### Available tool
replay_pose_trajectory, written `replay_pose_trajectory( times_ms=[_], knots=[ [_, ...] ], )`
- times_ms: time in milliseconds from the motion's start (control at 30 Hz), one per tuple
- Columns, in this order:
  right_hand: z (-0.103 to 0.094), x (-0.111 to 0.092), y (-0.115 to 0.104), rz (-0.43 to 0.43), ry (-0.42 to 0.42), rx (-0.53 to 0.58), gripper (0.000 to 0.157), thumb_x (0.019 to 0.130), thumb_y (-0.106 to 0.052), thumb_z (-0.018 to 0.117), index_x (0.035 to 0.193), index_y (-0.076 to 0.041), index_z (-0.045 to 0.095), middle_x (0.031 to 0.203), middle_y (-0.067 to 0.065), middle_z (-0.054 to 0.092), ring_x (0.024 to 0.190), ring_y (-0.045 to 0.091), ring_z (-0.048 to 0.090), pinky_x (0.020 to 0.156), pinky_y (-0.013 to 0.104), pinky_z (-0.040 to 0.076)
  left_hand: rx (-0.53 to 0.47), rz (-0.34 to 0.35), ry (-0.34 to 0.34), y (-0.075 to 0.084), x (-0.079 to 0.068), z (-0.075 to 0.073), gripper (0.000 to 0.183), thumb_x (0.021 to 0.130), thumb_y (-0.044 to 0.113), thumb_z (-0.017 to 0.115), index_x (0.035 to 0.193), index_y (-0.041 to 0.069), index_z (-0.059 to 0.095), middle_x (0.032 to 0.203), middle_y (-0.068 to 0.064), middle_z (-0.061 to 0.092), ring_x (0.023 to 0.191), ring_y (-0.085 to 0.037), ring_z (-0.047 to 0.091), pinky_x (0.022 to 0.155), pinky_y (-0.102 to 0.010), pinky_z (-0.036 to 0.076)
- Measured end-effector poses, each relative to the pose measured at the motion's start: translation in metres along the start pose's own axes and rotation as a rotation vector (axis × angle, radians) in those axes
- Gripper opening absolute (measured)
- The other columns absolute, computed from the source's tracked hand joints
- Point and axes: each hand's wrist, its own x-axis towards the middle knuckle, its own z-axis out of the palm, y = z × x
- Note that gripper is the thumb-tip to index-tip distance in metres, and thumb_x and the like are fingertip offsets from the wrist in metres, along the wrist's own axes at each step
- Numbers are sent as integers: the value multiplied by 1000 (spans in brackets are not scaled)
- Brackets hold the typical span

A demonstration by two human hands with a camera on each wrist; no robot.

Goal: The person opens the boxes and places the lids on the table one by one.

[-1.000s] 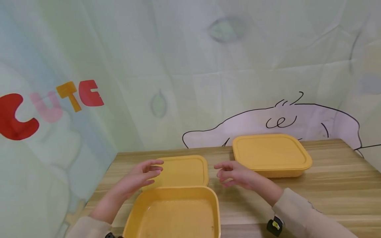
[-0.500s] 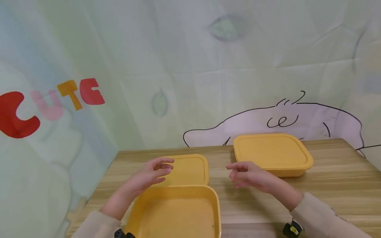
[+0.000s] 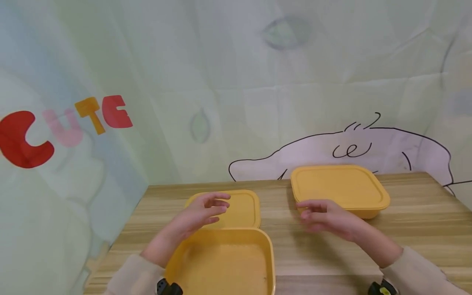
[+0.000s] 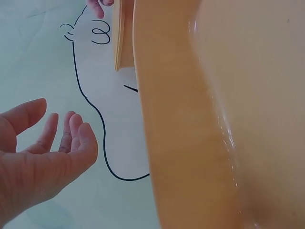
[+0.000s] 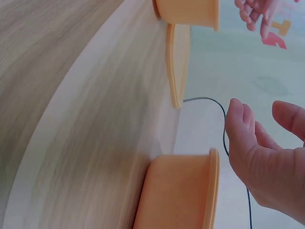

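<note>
My left hand [image 3: 202, 213] hovers over a flat yellow lid [image 3: 241, 209], overlapping it in the head view, its fingers relaxed and holding nothing. In front of that lid stands an uncovered yellow food container [image 3: 225, 262] with rounded corners; its inside shows only a few tiny dark specks. The container's wall [image 4: 181, 143] fills much of the left wrist view, beside the loosely bent left fingers. My right hand [image 3: 332, 219] floats, also holding nothing, near the left front corner of a lidded yellow food container [image 3: 339, 188]. In the right wrist view, its fingers spread loosely above that container [image 5: 178, 191].
The wood-grain table [image 3: 424, 229] carries all of these things. Behind it hangs a pale printed curtain [image 3: 239, 82] with a cartoon outline and coloured letters. A small dark device sits at each cuff.
Both hands have drifted to the right, the right hand reaching the front of the lidded container. The containers and lid stay in place; the view shifts slightly.
</note>
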Motion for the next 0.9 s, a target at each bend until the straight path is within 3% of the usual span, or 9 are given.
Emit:
replay_pose_trajectory(
  times_ms=[300, 533, 700, 900],
  knots=[
    [-20, -17, 0, -51, -6, 28, 43, 89, -2, 59, 129, 6, 45, 103, 9, 57, 92, 13, 60, 84, 40, 51, -14, 9, -6, 3, 4, 11, 41, 91, 15, 60, 128, 2, 49, 122, -15, 54, 112, -27, 51, 99, -49, 39],
    [-39, -32, 2, -65, 0, 15, 35, 91, -2, 56, 126, -8, 54, 104, 7, 59, 93, 11, 60, 81, 32, 52, -76, 18, -50, 6, 12, 21, 40, 91, 12, 60, 128, 0, 48, 121, -15, 54, 110, -25, 52, 99, -51, 37],
    [-53, -41, 4, -105, 0, -1, 36, 92, 1, 53, 123, -16, 56, 105, 6, 59, 96, 11, 60, 82, 34, 52, -88, 13, -65, 8, 16, 28, 41, 91, 12, 60, 128, 0, 49, 121, -15, 55, 109, -24, 53, 98, -51, 38],
    [-65, -48, -2, -92, 28, -57, 36, 95, -2, 50, 117, -28, 59, 106, 2, 60, 96, 11, 59, 81, 34, 52, -98, 9, -79, 8, 21, 34, 40, 91, 11, 60, 128, 0, 49, 121, -15, 56, 108, -24, 54, 98, -50, 38]
  ],
)
